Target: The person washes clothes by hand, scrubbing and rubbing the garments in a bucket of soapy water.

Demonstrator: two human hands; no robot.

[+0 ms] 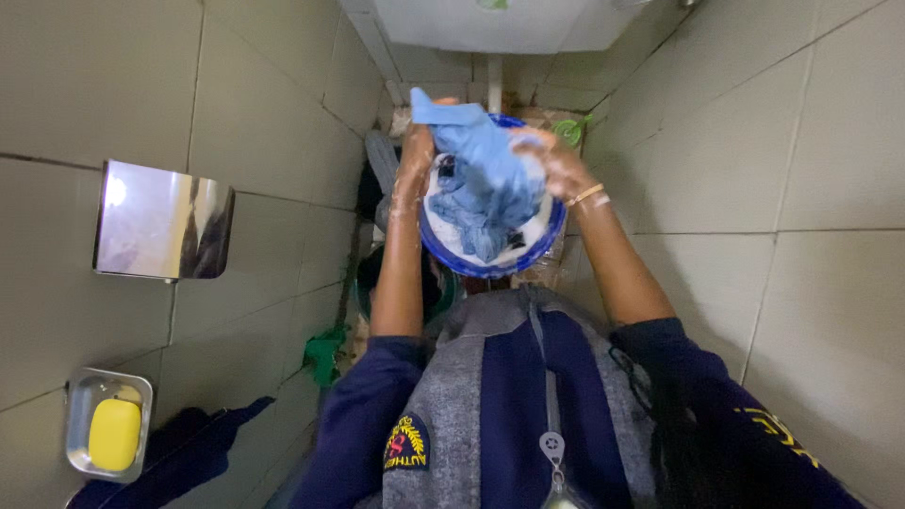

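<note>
Blue cloth (485, 174), soft and wet, bunched lengthwise from upper left corner down into the round blue-rimmed basin (547, 247). Left hand (416, 160), soapy, closed on the cloth's raised end; right hand (550, 160) clamped on its wrinkled middle. Yellow soap bar (114, 435) in a metal wall dish (80, 388).

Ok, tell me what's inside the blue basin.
The blue basin holds soapy white suds and a light blue cloth, which both hands, left hand and right hand, wring. Anything beneath the cloth is hidden.
</note>
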